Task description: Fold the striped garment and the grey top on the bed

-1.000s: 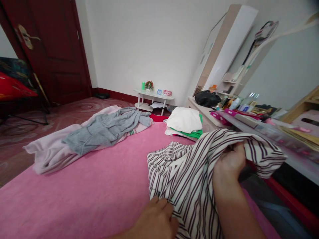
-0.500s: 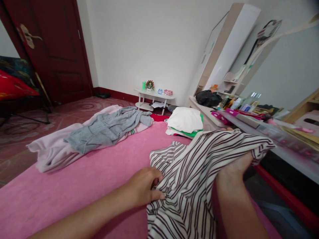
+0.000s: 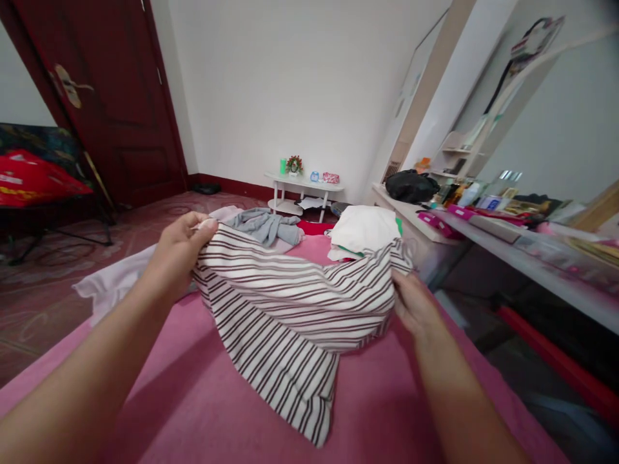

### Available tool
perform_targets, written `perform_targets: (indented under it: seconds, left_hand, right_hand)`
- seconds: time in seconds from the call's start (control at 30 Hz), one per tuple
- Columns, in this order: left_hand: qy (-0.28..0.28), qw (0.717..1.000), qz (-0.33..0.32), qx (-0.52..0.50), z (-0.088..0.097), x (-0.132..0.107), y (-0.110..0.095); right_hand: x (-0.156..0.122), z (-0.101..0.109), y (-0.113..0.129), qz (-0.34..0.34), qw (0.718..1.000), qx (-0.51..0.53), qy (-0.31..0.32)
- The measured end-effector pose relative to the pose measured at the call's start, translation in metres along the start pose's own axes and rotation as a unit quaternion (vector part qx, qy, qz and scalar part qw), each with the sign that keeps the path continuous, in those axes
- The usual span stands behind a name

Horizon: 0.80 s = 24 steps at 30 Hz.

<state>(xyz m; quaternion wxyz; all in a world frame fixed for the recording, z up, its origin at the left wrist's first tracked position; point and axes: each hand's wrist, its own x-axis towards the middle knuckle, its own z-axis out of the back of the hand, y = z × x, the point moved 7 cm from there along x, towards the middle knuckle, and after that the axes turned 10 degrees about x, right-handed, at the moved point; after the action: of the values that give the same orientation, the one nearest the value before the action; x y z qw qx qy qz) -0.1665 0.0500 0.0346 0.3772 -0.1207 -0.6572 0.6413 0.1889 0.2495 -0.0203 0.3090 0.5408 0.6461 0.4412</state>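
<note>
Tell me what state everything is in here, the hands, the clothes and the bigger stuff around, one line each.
Left hand, gripping one end of the striped garment
Right hand, holding its other end, partly hidden
Striped garment, lifted, one part hanging down
Grey garment, unfolded, rumpled, partly hidden
White garment, folded, stacked
Door, appears shut
White table, upright, with small items on top
Black bag, slumped; open or closed, cannot tell

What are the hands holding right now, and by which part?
A white garment with dark stripes, held at both ends: the left hand pinches an upper corner, and the right hand grips bunched fabric at the opposite end.
</note>
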Motion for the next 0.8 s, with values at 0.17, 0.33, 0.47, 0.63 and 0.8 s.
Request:
perform_targets:
  seconds: [0.17, 0.33, 0.47, 0.63, 0.8]
  left_hand:
    - [0.107, 0.963, -0.052, 0.241, -0.023, 0.002, 0.035]
    - [0.269, 0.907, -0.112, 0.303, -0.073, -0.023, 0.047]
    - [0.359, 0.886, -0.128, 0.263, -0.094, -0.049, 0.028]
    - [0.337, 0.924, -0.088, 0.155, -0.061, -0.058, -0.029]
    - [0.360, 0.931, 0.037, 0.054, -0.007, -0.063, -0.075]
  right_hand:
    - [-0.015, -0.016, -0.067, -0.076, 0.926, -0.330, 0.170]
    - [-0.020, -0.018, -0.086, 0.019, 0.776, -0.613, 0.148]
    - [-0.020, -0.031, -0.077, 0.039, 0.831, -0.523, 0.187]
    - [-0.019, -0.024, 0.003, 0.063, 0.950, -0.280, 0.123]
    - [-0.065, -0.018, 0.069, -0.059, 0.944, -0.223, 0.235]
